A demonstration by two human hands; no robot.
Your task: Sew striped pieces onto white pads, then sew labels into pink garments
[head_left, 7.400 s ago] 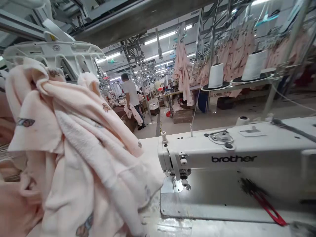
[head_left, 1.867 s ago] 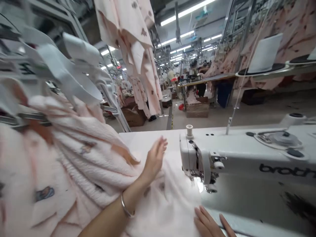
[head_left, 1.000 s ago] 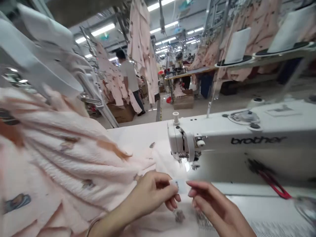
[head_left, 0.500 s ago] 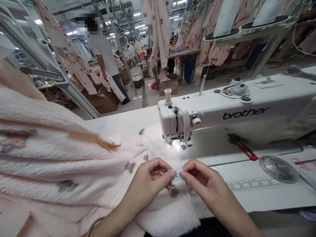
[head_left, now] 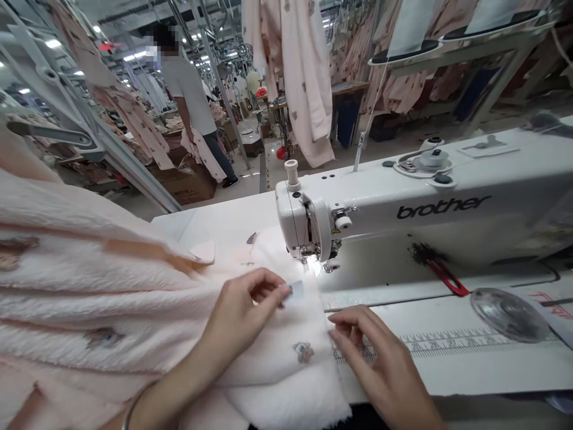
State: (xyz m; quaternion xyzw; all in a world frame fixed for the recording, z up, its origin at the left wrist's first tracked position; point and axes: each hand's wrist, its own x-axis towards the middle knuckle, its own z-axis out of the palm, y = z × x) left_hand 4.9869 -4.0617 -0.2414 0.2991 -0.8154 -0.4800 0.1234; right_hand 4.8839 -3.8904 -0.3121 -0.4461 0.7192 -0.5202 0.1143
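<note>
A small pale label (head_left: 295, 290) is pinched between the thumb and fingers of my left hand (head_left: 250, 304), just in front of the sewing machine's needle area. Under it lies fluffy pink fabric (head_left: 277, 334) with small bear prints, spread over the table and heaped at the left. My right hand (head_left: 376, 352) is at the fabric's right edge, over the printed ruler (head_left: 447, 343), its thumb and fingers apart with nothing visible between them. The white sewing machine (head_left: 358, 209) stands behind both hands, its lamp lit.
Red-handled snips (head_left: 450, 279) and a clear round dish (head_left: 508, 315) lie on the right of the table (head_left: 492, 373). Thread cones (head_left: 412, 30) stand at upper right. Pink garments (head_left: 304, 83) hang behind the machine. A person (head_left: 192, 101) stands at the back left.
My left hand has moved left with the label, away from my right hand. My right hand has let go of the label, and its fingers have parted. The hanging garments look shifted and lower.
</note>
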